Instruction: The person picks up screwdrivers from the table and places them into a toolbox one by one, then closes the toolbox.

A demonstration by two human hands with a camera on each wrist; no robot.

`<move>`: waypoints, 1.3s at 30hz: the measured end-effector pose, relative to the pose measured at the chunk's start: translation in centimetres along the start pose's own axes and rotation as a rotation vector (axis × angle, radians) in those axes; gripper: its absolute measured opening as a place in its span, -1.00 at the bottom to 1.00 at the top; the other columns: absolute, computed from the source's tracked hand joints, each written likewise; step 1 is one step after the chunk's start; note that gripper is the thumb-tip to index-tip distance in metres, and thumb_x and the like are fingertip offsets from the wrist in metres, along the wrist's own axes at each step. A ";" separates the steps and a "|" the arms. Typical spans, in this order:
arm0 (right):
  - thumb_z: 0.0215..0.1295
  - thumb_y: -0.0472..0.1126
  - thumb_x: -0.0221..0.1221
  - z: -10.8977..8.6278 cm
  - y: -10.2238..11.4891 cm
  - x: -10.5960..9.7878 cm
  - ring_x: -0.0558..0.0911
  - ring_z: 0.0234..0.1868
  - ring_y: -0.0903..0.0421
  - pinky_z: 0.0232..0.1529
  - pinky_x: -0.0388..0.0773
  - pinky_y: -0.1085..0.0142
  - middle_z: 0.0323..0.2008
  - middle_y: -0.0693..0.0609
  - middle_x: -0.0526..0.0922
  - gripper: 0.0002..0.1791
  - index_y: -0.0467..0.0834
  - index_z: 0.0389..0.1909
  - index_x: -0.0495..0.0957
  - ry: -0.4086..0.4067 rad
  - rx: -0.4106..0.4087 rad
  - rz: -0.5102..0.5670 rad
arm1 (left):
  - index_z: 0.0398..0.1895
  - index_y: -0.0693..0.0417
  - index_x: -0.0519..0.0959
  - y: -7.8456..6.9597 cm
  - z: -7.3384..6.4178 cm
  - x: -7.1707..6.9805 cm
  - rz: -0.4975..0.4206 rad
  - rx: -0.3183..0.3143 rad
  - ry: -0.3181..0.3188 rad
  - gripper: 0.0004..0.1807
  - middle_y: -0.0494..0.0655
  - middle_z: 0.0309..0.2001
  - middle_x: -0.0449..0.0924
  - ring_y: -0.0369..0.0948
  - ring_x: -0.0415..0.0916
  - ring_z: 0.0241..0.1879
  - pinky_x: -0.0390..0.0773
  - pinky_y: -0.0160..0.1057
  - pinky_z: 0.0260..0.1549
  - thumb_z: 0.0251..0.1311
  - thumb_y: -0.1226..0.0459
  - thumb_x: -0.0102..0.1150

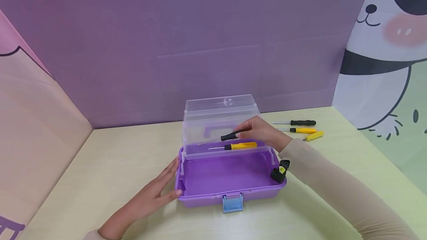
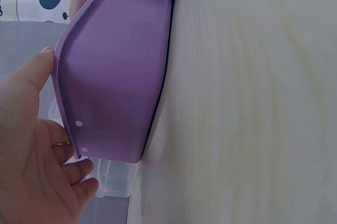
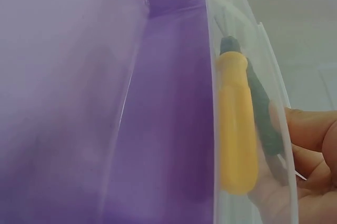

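An open purple toolbox [image 1: 230, 195] stands on the table with its blue latch [image 1: 232, 203] facing me. My left hand [image 1: 151, 197] lies along the box's left end, thumb at the front corner and fingers extended along the side; in the left wrist view its fingertips meet the purple rim [image 2: 62, 90]. Over the clear raised tray [image 1: 197, 155], my right hand [image 1: 263, 132] pinches a screwdriver with a black handle [image 1: 228, 136], its shaft pointing left. A yellow-handled screwdriver [image 1: 245, 145] lies in that tray, seen through the plastic wall in the right wrist view.
Right of the box, on the table, lie a black-handled screwdriver [image 1: 303, 123], a yellow-handled one [image 1: 305, 130] and a shorter yellow-handled tool [image 1: 314, 136]. The clear lid [image 1: 220, 103] stands raised at the back, before a purple wall [image 1: 207, 47].
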State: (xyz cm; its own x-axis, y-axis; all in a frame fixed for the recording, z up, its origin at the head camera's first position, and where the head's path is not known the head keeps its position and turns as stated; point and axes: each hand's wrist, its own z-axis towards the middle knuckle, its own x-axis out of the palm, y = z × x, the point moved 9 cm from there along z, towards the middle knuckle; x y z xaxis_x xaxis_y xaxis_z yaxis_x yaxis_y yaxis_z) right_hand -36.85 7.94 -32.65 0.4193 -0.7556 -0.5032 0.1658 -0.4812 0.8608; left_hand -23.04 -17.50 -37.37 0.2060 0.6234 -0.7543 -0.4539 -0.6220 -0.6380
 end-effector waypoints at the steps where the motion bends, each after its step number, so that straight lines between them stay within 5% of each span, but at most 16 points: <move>1: 0.23 -0.33 0.20 0.0 0.0 0.0 0.62 -0.14 0.08 0.02 0.54 0.19 -0.12 -0.16 0.68 -0.71 -0.34 -0.05 0.61 0.002 0.002 -0.004 | 0.51 -0.08 -0.16 0.0 0.0 0.0 -0.001 0.002 0.000 -0.16 0.01 0.51 -0.22 0.13 -0.13 0.43 0.17 0.30 0.19 0.30 0.08 0.08; 19: 0.23 -0.35 0.19 0.1 -0.2 0.5 0.60 -0.32 0.20 -0.10 0.55 0.33 -0.26 -0.11 0.72 -0.73 -0.36 -0.06 0.61 0.020 0.031 0.016 | 0.51 -0.10 -0.16 0.0 0.0 0.0 -0.008 0.004 -0.004 -0.17 -0.01 0.51 -0.22 0.12 -0.12 0.43 0.18 0.29 0.19 0.31 0.09 0.07; 26: 0.22 -0.36 0.19 0.2 -0.3 0.7 0.62 -0.31 0.20 -0.11 0.57 0.33 -0.25 -0.14 0.72 -0.74 -0.37 -0.08 0.61 0.031 0.033 0.021 | 0.51 -0.12 -0.15 0.3 0.0 0.1 0.001 -0.007 -0.009 -0.17 -0.19 0.51 -0.26 0.06 -0.12 0.43 0.16 0.25 0.22 0.31 0.08 0.07; 39: 0.22 -0.36 0.19 0.1 -0.2 1.2 0.62 -0.27 0.16 -0.05 0.54 0.30 -0.25 -0.11 0.71 -0.77 -0.35 -0.12 0.62 0.073 0.016 -0.010 | 0.51 -0.10 -0.17 0.0 0.0 0.0 0.001 0.005 -0.003 -0.17 -0.10 0.51 -0.25 0.11 -0.13 0.43 0.16 0.28 0.21 0.32 0.07 0.06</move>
State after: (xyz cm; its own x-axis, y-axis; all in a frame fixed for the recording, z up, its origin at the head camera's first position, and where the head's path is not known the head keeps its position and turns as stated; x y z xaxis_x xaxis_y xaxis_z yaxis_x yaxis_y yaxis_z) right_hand -36.49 7.11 -33.43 0.4821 -0.7165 -0.5043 0.1566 -0.4958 0.8542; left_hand -23.02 -17.45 -37.36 0.2032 0.6242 -0.7544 -0.4583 -0.6202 -0.6366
